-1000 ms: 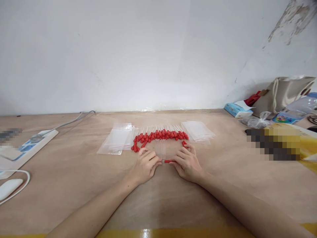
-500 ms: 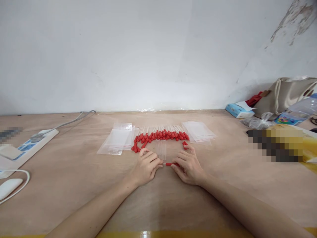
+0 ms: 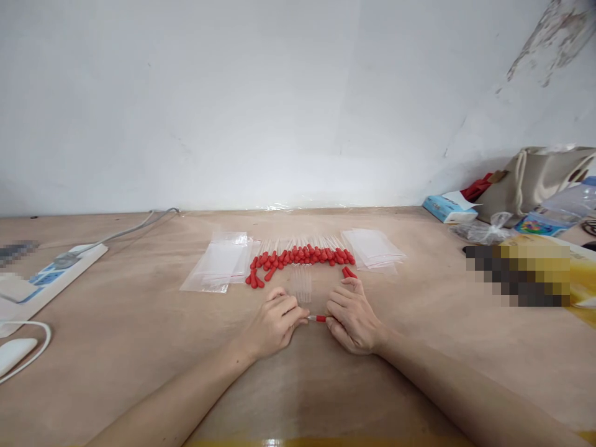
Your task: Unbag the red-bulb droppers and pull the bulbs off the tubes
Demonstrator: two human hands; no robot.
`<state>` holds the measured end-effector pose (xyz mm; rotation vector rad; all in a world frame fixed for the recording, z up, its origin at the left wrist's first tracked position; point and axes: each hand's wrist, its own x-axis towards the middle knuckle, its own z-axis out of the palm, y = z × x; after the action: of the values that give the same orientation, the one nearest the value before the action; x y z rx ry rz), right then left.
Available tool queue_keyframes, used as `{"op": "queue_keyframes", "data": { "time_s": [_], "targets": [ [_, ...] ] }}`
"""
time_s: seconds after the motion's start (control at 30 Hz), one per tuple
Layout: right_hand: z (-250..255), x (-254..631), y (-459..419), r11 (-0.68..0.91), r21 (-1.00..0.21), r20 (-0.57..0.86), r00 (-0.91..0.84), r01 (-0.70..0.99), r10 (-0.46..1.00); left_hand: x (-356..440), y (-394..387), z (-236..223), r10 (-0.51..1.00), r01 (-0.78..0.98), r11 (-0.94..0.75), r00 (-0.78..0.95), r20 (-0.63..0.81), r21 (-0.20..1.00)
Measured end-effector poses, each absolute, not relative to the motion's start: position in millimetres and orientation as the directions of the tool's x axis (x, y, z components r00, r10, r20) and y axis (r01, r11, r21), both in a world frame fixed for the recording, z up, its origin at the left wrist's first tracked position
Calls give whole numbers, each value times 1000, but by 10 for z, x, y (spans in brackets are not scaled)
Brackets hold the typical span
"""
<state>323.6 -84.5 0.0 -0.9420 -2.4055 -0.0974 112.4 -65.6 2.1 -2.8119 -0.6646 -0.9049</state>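
Note:
My left hand (image 3: pixel 278 319) pinches a clear glass dropper tube (image 3: pixel 311 318), most of it hidden behind the fingers. Closed on a red rubber bulb (image 3: pixel 321 318), my right hand (image 3: pixel 352 318) faces it from the other side. Tube and bulb meet end to end in a line between the hands, just above or on the table. Behind them lie several bare glass tubes (image 3: pixel 301 282) side by side. Farther back, assembled droppers with red bulbs (image 3: pixel 305 253) form a long row. Loose red bulbs (image 3: pixel 254 280) rest at its left end, and a few others (image 3: pixel 349 273) near my right fingertips.
Clear zip bags (image 3: pixel 216 264) lie left of the row, with another stack of bags (image 3: pixel 372 248) at right. A power strip (image 3: pixel 69 273) and white cable run along the left. At right are a tissue pack (image 3: pixel 449 208), a bottle (image 3: pixel 570 205) and a fabric bag (image 3: pixel 535 180).
Both hands have shifted slightly toward me, with the tube and bulb between them. A little more of the clear tube shows, while my right fingers cover more of the bulb.

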Motion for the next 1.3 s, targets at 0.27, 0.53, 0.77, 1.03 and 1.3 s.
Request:
{"op": "queue_keyframes", "data": {
  "time_s": [0.27,0.53,0.77,1.03,1.3],
  "targets": [
    [25,3457,-736,565,-402,615,-245,721,750,813,-430,68,606,658,-723,461,649,208],
    [-25,3604,-427,416,-639,635,138,647,760,943,-273,-57,666,737,-652,442,601,180],
    [-70,3830,-391,150,-764,422,310,628,852,1020,-231,-53,712,781,-585,367,599,217],
    [-116,3817,-378,124,-676,354,173,726,919,1069,-321,11,791,685,-580,346,504,440],
    [-122,3863,-343,136,-539,473,165,831,865,971,-425,1,786,666,-607,424,451,432]
  ]
}}
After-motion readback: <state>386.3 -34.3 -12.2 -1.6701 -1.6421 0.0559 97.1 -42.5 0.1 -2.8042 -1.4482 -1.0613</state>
